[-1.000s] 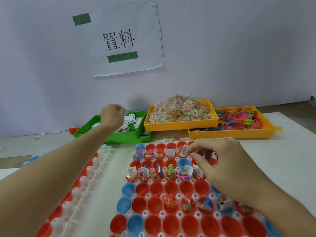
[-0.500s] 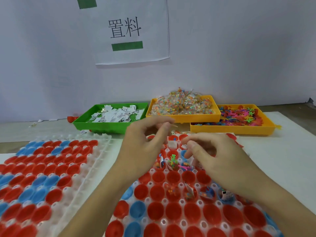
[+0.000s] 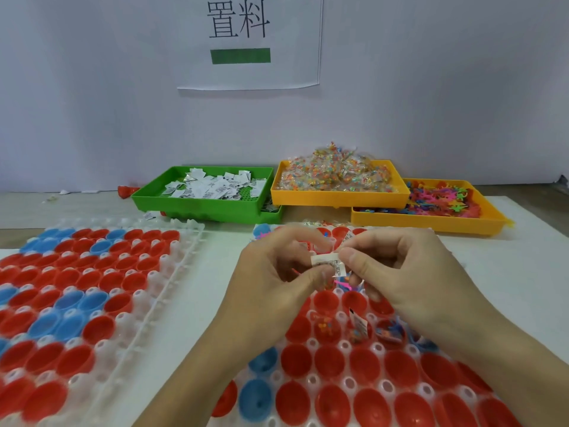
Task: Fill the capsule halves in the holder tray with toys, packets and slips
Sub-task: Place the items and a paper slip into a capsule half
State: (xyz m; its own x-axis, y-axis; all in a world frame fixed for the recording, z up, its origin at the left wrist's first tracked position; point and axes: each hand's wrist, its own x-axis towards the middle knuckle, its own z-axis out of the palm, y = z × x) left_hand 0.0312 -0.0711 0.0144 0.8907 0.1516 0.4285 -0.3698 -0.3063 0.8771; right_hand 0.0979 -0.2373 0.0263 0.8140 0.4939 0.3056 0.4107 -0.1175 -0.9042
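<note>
Both hands meet above the far part of the near holder tray (image 3: 348, 383), a translucent white grid whose sockets seat red and blue capsule halves (image 3: 334, 406), open side up. The left hand (image 3: 277, 282) and the right hand (image 3: 409, 272) each have their grip closed on the same small paper slip (image 3: 327, 261), thumb and fingertips pinching it from either side; it is white with fine black print, folded into a narrow strip, and held just over the tray. A few halves below the hands hold contents: one a clear packet of coloured bits (image 3: 327, 328), the next a slip standing on edge (image 3: 358, 324), another a bright toy under the right wrist. Most of the nearer halves show only their bare red or blue insides. A second holder tray (image 3: 172, 272) lies to the left on the white surface (image 3: 508, 272), also seated with red and blue halves. At the far edge stand a green bin (image 3: 197, 208) of loose slips, a yellow bin (image 3: 335, 197) heaped with packets and a second yellow bin (image 3: 431, 224) of small coloured plastic toys. A printed sign (image 3: 246, 41) hangs on the wall.
</note>
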